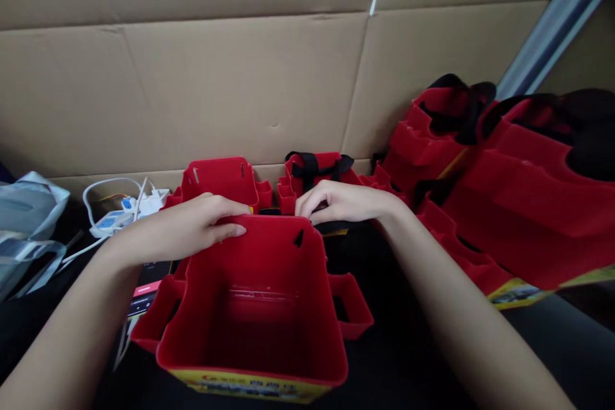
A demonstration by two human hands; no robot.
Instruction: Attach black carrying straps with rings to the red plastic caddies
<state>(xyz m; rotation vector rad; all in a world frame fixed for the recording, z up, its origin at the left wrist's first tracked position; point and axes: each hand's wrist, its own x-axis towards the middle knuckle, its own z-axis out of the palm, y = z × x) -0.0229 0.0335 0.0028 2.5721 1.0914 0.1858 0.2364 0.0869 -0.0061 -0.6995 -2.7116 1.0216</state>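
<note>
A red plastic box (269,333) with an open top and side pockets stands before me, a yellow printed label on its front. My left hand (216,221) is closed over its back rim, thumb inside and fingers behind the wall. At the back right corner, my right hand (331,202) is closed behind the rim, its fingertips partly hidden. A black strap (339,226) runs below that hand and seems to be held in it. A small black tip (299,238) shows at a slot in the back wall.
Behind stand another red box (221,178) and a red box with a black strap (327,170). Larger strapped red boxes (533,198) are stacked at right. A white power strip (115,221), a phone (144,295) and plastic bags (29,224) lie at left. Cardboard (240,90) walls the back.
</note>
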